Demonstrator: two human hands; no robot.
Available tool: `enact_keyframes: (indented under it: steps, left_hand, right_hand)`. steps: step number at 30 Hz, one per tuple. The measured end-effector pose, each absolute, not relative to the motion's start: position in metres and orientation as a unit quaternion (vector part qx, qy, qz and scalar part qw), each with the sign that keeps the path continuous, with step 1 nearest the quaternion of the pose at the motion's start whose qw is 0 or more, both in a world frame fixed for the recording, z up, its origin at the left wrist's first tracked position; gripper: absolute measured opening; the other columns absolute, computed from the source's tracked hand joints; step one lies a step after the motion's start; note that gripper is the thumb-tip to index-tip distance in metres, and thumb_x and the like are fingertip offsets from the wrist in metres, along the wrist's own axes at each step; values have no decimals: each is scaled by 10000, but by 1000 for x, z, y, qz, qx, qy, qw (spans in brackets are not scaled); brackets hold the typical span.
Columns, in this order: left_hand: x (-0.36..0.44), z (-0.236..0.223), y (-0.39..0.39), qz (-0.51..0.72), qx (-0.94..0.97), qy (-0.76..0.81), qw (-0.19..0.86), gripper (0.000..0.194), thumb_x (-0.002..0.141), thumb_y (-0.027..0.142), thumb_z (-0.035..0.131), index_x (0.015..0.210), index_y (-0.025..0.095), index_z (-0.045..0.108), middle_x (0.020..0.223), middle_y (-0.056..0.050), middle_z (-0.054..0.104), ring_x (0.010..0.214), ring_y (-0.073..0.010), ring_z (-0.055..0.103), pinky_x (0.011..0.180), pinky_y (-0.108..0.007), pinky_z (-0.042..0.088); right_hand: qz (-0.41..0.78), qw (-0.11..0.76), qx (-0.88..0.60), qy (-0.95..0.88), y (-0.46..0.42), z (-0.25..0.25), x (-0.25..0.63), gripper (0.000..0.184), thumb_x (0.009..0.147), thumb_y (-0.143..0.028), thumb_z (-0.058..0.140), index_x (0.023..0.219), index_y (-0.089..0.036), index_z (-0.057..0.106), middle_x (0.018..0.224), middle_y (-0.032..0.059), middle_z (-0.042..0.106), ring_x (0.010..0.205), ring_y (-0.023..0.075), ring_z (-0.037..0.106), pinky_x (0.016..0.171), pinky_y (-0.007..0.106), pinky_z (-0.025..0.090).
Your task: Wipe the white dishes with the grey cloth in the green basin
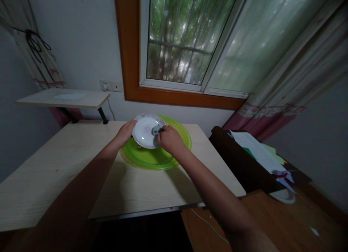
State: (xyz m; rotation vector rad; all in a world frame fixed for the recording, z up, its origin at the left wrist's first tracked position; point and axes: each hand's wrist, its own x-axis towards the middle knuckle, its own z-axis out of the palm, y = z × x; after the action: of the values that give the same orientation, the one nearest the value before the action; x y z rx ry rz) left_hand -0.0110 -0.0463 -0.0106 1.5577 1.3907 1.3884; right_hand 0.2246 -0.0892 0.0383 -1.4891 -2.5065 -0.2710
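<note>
A white plate (145, 129) with a faint patterned rim is tilted up over a round, bright green plastic basin (154, 161). My left hand (125, 133) grips the plate by its left edge. In my closed right hand (170, 139) is a small tool with a grey head (156, 130) and a short dark part at the fingers; its exact kind cannot be made out. The tool's head lies against or just over the right part of the plate's face. Something small and yellowish shows under the plate in the basin, mostly hidden.
The basin stands on a pale wooden table (81, 165) against the wall. A raised shelf (65, 97) with a sheet of paper is at the left. To the right, a dark brown piece of furniture (241, 165) bears papers (252, 148). A white cable runs across the floor.
</note>
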Motion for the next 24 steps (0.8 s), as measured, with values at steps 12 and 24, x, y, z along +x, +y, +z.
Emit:
enact_keyframes:
  steps: [12, 24]
  left_hand:
    - [-8, -7, -44, 527, 587, 520, 328, 591, 865, 616, 475, 1046, 104, 705, 1143, -137, 740, 1050, -284, 654, 1010, -399, 498]
    - [-7, -9, -40, 535, 588, 505, 336, 539, 863, 581, 483, 1060, 133, 710, 1184, -126, 738, 1123, -275, 654, 1065, -388, 465]
  right_hand:
    - [92, 204, -285, -932, -118, 29, 203, 463, 1091, -349, 308, 1390, -142, 595, 1489, 128, 541, 1390, 182, 472, 1173, 351, 360]
    - [-28, 233, -319, -918, -74, 31, 181, 533, 1082, -435, 292, 1140, -146, 736, 1558, 106, 451, 1381, 233, 442, 1205, 396, 299]
